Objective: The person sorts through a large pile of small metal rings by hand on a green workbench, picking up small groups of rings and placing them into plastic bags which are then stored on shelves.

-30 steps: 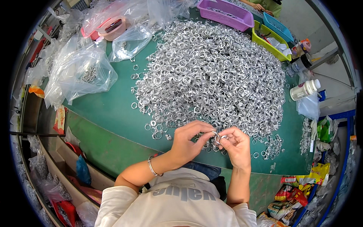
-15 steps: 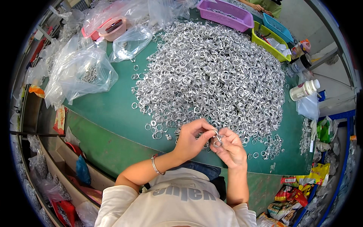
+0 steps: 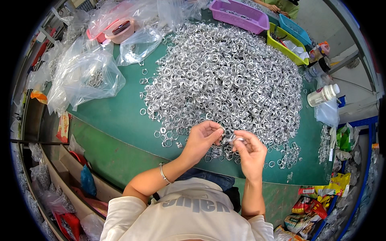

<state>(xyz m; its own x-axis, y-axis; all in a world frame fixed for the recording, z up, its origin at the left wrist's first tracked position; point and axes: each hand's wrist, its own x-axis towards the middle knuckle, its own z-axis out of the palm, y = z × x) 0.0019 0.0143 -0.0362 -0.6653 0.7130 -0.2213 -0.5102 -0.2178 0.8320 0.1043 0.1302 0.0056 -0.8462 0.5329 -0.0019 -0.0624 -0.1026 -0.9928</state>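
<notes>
A large heap of silver-coloured metal rings (image 3: 225,76) covers much of the green table (image 3: 116,116). At the heap's near edge, my left hand (image 3: 202,138) is closed in a pinch, with a ring at the thumb and fingertip. My right hand (image 3: 251,152) is just to its right, thumb and fingers closed on a silver ring (image 3: 240,139). A small gap separates the two hands. Loose rings (image 3: 289,156) lie to the right of my right hand, and a few more sit left of my left hand.
Clear plastic bags (image 3: 86,80) with some rings in them lie at the left. Purple (image 3: 241,21), yellow-green (image 3: 287,50) and blue baskets (image 3: 295,30) line the far right side, near a white bottle (image 3: 323,95). Another person's hand (image 3: 274,8) shows at the far edge.
My hands were together over the rings; now they have come apart. The left has shifted slightly left and up, the right slightly to the right.
</notes>
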